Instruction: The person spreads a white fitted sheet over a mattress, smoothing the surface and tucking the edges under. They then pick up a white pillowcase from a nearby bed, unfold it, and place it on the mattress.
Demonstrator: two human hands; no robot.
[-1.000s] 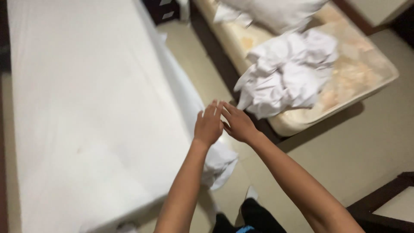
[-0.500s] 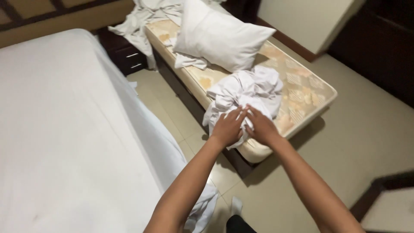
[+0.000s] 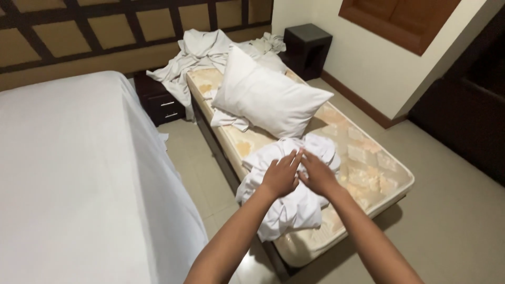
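Observation:
My left hand (image 3: 281, 176) and my right hand (image 3: 315, 174) are stretched out side by side, fingers touching each other, palms down, holding nothing. Behind them lies a crumpled white sheet (image 3: 286, 208) at the foot of a bare patterned mattress (image 3: 368, 168). Whether the hands touch the sheet is unclear. A white pillow (image 3: 268, 100) rests farther up the mattress, and more rumpled white linen (image 3: 197, 55) is heaped at its head.
A bed with a smooth white sheet (image 3: 79, 179) fills the left. A tiled floor aisle (image 3: 202, 173) runs between the beds. A dark nightstand (image 3: 160, 102) sits between them, and a dark cabinet (image 3: 307, 47) stands in the far corner.
The view has lifted from the white bed's edge toward the bare mattress. Both hands stay together and now hover in front of the crumpled sheet.

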